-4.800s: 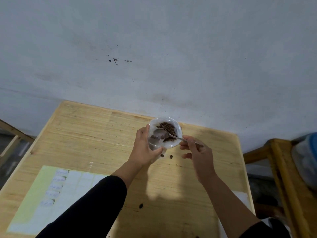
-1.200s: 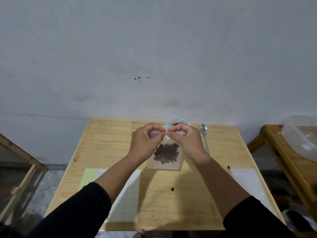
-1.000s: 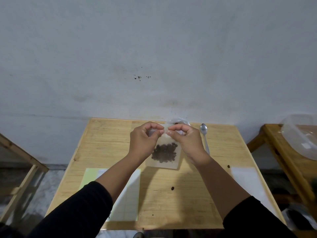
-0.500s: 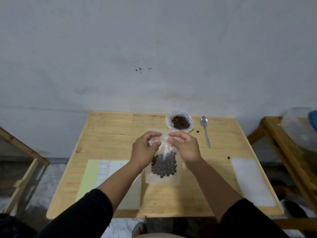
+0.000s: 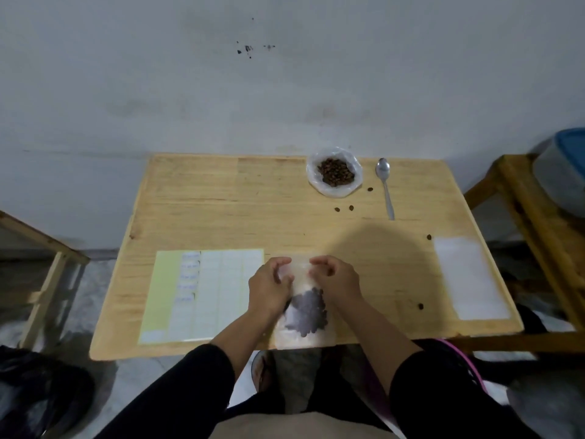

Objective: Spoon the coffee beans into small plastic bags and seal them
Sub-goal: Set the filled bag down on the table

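A small clear plastic bag (image 5: 304, 315) with dark coffee beans in its lower half hangs over the table's near edge. My left hand (image 5: 269, 288) pinches its top left corner and my right hand (image 5: 336, 282) pinches its top right corner. At the far side of the wooden table (image 5: 240, 210) sits an open plastic bag of coffee beans (image 5: 335, 172). A metal spoon (image 5: 385, 185) lies to its right, untouched.
A sheet of white labels on pale green backing (image 5: 202, 293) lies at the near left. A stack of flat clear bags (image 5: 470, 277) lies at the near right. Several loose beans (image 5: 344, 208) dot the tabletop. A wooden stand with a blue-lidded tub (image 5: 563, 172) is at the right.
Both hands have brought the filled bag from near the bean supply toward the table's near edge, still pinching its top. The view has tilted down.
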